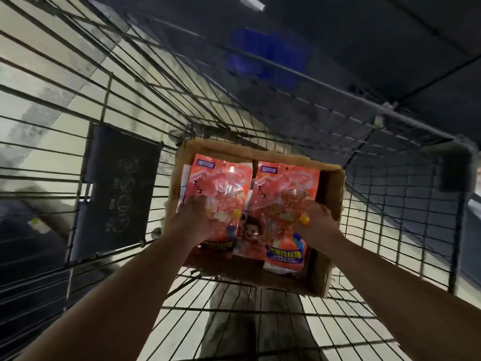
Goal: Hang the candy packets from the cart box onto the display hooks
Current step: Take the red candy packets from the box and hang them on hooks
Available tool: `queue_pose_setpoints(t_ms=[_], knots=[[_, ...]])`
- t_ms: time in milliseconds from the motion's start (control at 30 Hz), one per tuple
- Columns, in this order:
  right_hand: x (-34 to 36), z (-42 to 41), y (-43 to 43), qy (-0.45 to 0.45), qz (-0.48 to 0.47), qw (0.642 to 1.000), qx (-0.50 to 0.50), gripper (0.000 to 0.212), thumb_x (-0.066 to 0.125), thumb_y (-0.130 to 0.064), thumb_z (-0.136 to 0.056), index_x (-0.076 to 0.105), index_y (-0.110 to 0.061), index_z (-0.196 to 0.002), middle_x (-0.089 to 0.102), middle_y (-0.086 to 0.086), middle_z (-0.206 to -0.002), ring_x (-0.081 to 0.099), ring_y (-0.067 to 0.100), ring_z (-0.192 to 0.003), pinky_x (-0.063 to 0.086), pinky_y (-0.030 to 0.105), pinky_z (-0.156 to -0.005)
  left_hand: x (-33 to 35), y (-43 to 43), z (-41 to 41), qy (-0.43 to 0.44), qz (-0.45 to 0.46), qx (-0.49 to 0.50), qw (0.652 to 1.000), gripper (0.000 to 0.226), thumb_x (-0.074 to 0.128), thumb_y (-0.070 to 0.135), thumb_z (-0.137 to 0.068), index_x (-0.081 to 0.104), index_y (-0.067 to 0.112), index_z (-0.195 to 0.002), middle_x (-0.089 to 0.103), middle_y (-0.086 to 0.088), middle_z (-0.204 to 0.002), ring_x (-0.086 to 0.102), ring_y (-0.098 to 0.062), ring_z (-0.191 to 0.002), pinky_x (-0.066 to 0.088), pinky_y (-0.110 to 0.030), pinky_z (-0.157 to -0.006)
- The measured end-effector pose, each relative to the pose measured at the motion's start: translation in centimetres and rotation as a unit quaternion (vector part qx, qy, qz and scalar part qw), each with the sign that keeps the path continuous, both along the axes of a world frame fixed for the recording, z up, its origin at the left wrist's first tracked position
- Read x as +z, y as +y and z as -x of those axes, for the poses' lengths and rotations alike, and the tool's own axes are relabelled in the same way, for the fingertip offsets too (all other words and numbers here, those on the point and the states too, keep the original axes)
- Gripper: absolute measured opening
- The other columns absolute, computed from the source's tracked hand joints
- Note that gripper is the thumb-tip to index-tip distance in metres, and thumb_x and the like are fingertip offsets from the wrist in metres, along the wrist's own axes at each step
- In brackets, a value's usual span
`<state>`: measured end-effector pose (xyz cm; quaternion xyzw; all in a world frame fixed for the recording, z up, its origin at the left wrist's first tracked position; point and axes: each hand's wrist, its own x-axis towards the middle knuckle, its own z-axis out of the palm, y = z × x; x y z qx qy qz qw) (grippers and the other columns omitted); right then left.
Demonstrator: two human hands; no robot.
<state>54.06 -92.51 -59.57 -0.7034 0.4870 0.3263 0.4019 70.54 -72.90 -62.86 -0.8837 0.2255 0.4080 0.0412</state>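
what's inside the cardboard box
Two orange candy packets side by side: left packet under the left hand, right packet under the right hand. Anything beneath them in the box is covered.

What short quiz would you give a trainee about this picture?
1. True or false: the cardboard box sits inside the wire cart.
2. Which hand holds the left candy packet?
3. The right hand holds: A the box rim, B the right candy packet, C a hook.

Key: 1 true; 2 the left hand; 3 B.
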Motion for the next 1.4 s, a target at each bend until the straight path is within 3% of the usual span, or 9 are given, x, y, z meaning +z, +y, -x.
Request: queue_pose_setpoints(t_ms=[133,333,533,667,833,1000,1100,1233,1400], knots=[[-2.3,0.4,0.2,0.005,0.004,0.997,-0.081,0.069,0.059,-0.044,-0.088,0.023,-0.029,-0.145,0.026,0.009,-0.151,0.038,0.035,-0.132,0.04,0.045,-0.099,-2.4,0.3,-0.9,-0.032,-0.006,0.005,0.999,0.075,0.063,0.053,-0.08,0.032,0.029,-0.144,0.032,-0.002,-0.153,0.031,-0.028,-0.138,0.026,-0.049,-0.108],[-4.3,1.0,0.1,-0.005,-0.002,0.987,-0.16,0.078,0.066,-0.042,-0.083,0.018,-0.034,-0.144,0.04,0.009,-0.142,0.049,0.033,-0.121,0.045,0.037,-0.085,-4.3,-0.1,-1.8,-0.065,-0.023,0.088,0.994,0.082,0.061,0.051,-0.076,0.029,0.023,-0.147,0.042,-0.009,-0.144,0.034,-0.032,-0.133,0.032,-0.05,-0.107],[-4.8,0.8,0.1,-0.01,-0.012,0.977,-0.214,0.091,0.067,-0.04,-0.081,0.008,-0.029,-0.15,0.041,0.012,-0.144,0.048,0.035,-0.124,0.046,0.048,-0.098,-4.4,-1.0,-1.9,-0.072,-0.017,0.156,0.985,0.069,0.053,0.054,-0.081,0.035,0.028,-0.142,0.049,-0.012,-0.137,0.041,-0.034,-0.129,0.032,-0.052,-0.106],[-5.0,0.9,0.3,-0.006,0.004,0.973,-0.231,0.083,0.066,-0.038,-0.082,0.018,-0.021,-0.148,0.05,0.012,-0.136,0.055,0.033,-0.116,0.05,0.044,-0.092,-3.7,-2.0,-1.8,-0.031,0.027,0.237,0.971,0.059,0.061,0.037,-0.082,0.042,0.026,-0.137,0.056,-0.011,-0.126,0.049,-0.035,-0.118,0.036,-0.053,-0.103],[-5.4,1.4,0.9,-0.008,-0.014,0.966,-0.26,0.06,0.073,-0.036,-0.08,0.043,-0.011,-0.126,0.058,0.005,-0.108,0.055,0.019,-0.085,0.043,0.029,-0.072,-4.4,-2.0,-1.9,-0.03,-0.01,0.206,0.978,0.056,0.064,0.03,-0.078,0.048,0.019,-0.131,0.061,-0.01,-0.118,0.055,-0.032,-0.112,0.042,-0.048,-0.097],[-5.7,2.1,1.9,-0.027,-0.048,0.955,-0.292,0.057,0.076,-0.031,-0.078,0.047,-0.015,-0.125,0.061,0.003,-0.106,0.061,0.022,-0.092,0.051,0.031,-0.075,-3.8,-1.9,-1.0,0.082,0.089,0.348,0.93,0.047,0.071,0.004,-0.075,0.056,0.008,-0.119,0.065,-0.01,-0.099,0.063,-0.028,-0.089,0.055,-0.038,-0.074],[-5.9,2.5,2.4,-0.038,-0.053,0.949,-0.309,0.047,0.074,-0.03,-0.08,0.052,-0.015,-0.119,0.065,0.007,-0.108,0.064,0.026,-0.096,0.056,0.039,-0.083,-3.1,-1.5,0.0,0.121,0.082,0.368,0.918,0.03,0.069,0.004,-0.08,0.061,0.002,-0.109,0.061,-0.01,-0.08,0.056,-0.024,-0.07,0.044,-0.029,-0.059],[-5.1,2.8,2.7,-0.07,-0.058,0.944,-0.319,0.029,0.073,-0.031,-0.08,0.054,-0.021,-0.1,0.067,0.004,-0.102,0.065,0.023,-0.091,0.056,0.039,-0.081,-2.2,-1.2,0.7,0.127,0.113,0.404,0.899,0.019,0.067,0.008,-0.084,0.063,0.0,-0.101,0.061,-0.009,-0.073,0.056,-0.021,-0.062,0.046,-0.032,-0.059],[-2.3,3.0,2.8,-0.118,-0.03,0.938,-0.325,0.016,0.07,-0.027,-0.083,0.058,-0.028,-0.092,0.067,0.004,-0.096,0.063,0.022,-0.09,0.055,0.039,-0.084,0.7,-0.6,1.4,0.115,0.17,0.393,0.896,0.002,0.065,0.015,-0.087,0.064,0.015,-0.086,0.062,-0.006,-0.066,0.054,-0.014,-0.044,0.043,-0.025,-0.048]])
